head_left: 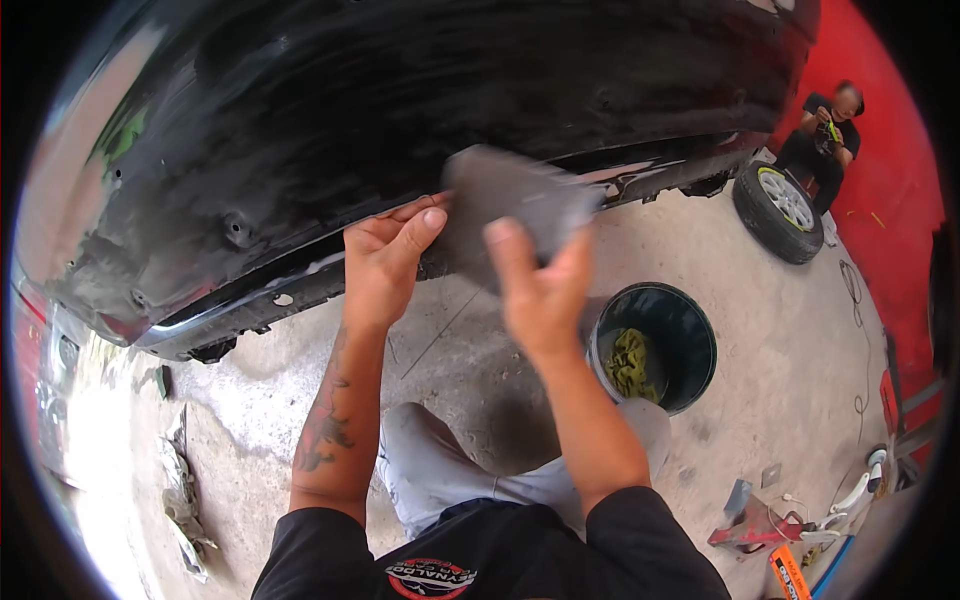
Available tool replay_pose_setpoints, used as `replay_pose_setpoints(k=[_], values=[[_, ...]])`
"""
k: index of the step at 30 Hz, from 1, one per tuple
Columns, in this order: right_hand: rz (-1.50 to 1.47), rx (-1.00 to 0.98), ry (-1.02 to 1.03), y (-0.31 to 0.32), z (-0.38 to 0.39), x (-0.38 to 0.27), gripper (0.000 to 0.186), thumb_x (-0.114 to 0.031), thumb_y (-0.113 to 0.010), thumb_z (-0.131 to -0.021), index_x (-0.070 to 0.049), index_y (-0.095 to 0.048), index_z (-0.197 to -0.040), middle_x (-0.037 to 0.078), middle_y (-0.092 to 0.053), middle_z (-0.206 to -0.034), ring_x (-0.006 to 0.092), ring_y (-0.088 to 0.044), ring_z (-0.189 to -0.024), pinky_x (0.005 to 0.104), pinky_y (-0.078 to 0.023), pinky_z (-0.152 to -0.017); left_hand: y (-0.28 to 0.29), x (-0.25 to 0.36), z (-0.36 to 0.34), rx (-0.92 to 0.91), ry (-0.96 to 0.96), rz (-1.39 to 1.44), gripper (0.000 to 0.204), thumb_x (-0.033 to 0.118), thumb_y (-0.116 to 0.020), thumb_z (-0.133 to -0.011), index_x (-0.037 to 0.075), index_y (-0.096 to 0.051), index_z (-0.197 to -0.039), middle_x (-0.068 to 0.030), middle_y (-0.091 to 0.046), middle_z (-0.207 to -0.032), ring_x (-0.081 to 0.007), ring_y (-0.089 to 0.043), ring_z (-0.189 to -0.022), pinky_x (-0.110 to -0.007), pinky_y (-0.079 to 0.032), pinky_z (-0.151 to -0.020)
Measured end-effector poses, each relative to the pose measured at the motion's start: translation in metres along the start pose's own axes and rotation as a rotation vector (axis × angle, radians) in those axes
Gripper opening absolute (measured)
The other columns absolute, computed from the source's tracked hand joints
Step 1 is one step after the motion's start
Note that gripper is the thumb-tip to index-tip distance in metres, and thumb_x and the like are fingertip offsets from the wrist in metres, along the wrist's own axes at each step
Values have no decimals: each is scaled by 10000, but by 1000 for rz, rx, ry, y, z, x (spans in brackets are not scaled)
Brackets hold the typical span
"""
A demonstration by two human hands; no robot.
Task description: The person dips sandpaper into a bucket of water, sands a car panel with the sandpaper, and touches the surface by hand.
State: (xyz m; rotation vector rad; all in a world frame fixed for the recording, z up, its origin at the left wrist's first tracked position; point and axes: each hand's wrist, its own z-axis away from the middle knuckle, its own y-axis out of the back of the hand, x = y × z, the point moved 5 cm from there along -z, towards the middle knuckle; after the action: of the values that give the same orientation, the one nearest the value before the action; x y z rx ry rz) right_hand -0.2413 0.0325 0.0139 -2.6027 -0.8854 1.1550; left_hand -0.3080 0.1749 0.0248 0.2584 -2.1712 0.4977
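A dark grey sheet of sandpaper, blurred by motion, is held up in front of the black car body panel. My right hand grips its lower right part, thumb on the near face and the other fingers mostly hidden or smeared. At the sheet's left edge, my left hand is closed with thumb and fingertips pinching it. The panel behind is dull and patchy, with small holes and lighter worn areas toward its left end.
Right of my knees stands a dark green bucket with a yellow-green cloth inside. Farther right, a person sits by a wheel near a red wall. A red floor jack lies lower right; crumpled material lies lower left.
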Motion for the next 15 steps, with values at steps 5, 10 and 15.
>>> replay_pose_setpoints(k=[5, 10, 15], values=[[-138, 156, -88, 10, -8, -3, 333, -102, -669, -859, 22, -527, -1134, 129, -659, -936, 181, -642, -831, 326, -514, -745, -3, 12, 2, 15, 23, -40, 327, 125, -657, -875, -128, -618, -1080, -163, -666, -1066, -189, -621, -953, -310, -465, -889], [180, -189, 89, -31, 23, -10, 293, -58, -638, -876, 19, -537, -1140, 118, -649, -996, 180, -642, -860, 289, -509, -742, 21, 15, 10, -10, 91, -86, 325, 179, -676, -861, -81, -621, -1047, -226, -636, -1117, -273, -619, -1039, -395, -460, -941], [78, -45, 34, -21, 14, -4, 294, -63, -649, -870, 24, -542, -1129, 120, -658, -984, 175, -646, -848, 290, -514, -734, 24, 23, 16, -4, -22, -16, 276, 157, -675, -862, -68, -626, -1014, -212, -650, -1076, -257, -628, -1005, -379, -459, -946]])
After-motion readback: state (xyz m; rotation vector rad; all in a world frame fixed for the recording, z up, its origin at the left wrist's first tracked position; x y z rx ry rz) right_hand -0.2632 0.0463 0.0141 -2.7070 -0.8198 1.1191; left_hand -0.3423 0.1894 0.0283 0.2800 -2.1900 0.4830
